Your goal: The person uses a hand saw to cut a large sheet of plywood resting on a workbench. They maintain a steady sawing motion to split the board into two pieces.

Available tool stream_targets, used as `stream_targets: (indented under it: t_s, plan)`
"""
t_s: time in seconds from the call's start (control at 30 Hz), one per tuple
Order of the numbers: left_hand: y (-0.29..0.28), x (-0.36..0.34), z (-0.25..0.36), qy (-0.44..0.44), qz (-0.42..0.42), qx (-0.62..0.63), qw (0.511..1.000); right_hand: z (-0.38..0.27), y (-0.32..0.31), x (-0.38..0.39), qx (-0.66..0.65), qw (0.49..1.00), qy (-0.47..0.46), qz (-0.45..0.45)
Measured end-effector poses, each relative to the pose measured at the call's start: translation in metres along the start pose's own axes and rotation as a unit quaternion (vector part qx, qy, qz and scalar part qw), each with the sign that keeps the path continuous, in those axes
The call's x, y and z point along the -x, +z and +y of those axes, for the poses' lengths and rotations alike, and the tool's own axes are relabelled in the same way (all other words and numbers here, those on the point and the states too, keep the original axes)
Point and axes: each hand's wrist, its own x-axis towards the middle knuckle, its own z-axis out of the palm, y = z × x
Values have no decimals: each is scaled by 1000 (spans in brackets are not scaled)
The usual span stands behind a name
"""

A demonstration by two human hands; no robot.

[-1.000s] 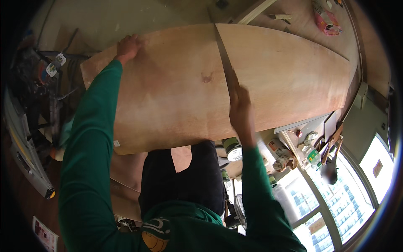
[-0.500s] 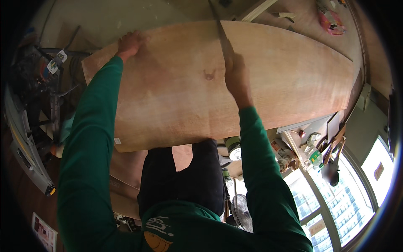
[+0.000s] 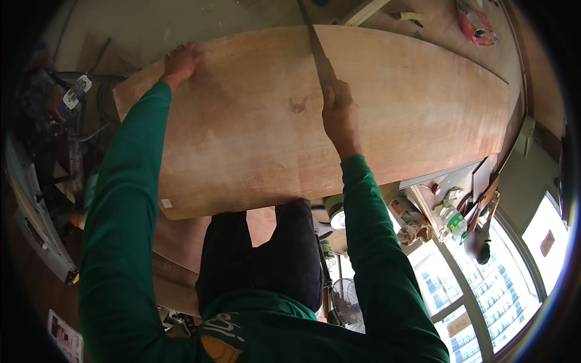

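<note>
Fingers of the right hand close around the near end of a saw, which crosses the far edge of the wooden panel near its middle; the left hand lies on the panel's far left edge, whether gripping I cannot tell. The saw could bind or wander if the panel shifts under that one hand. A white label at the panel's near left corner is too small to read

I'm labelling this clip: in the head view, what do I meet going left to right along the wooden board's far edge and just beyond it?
Left hand → saw blade → pale wooden strip → small pale item → pink package.
</note>
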Motion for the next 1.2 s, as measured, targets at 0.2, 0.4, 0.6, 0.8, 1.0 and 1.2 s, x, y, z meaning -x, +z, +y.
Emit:
stream_targets:
  t_s: [0.2,0.4,0.6,0.8,1.0,1.2]
  plan:
    - [1,8,-22,-32,-36,-21,999,-52,-65,93,19,996,53,-64]
    - [1,12,-17,-19,25,-13,999,-91,-125,162,73,987,109,-91]
    - [13,2,-15,13,60,-15,998,-8,3,-3,30,999,14,-11]
    - [-3,9,-17,-32,-33,-21,999,-50,-72,103,47,996,25,-70]
    - [-7,16,-7,-16,-1,-23,1000,-85,-119,156,45,984,142,-94]
    - [-9,4,-8,-11,-28,-35,999,5,21,-19,24,1000,-17,1]
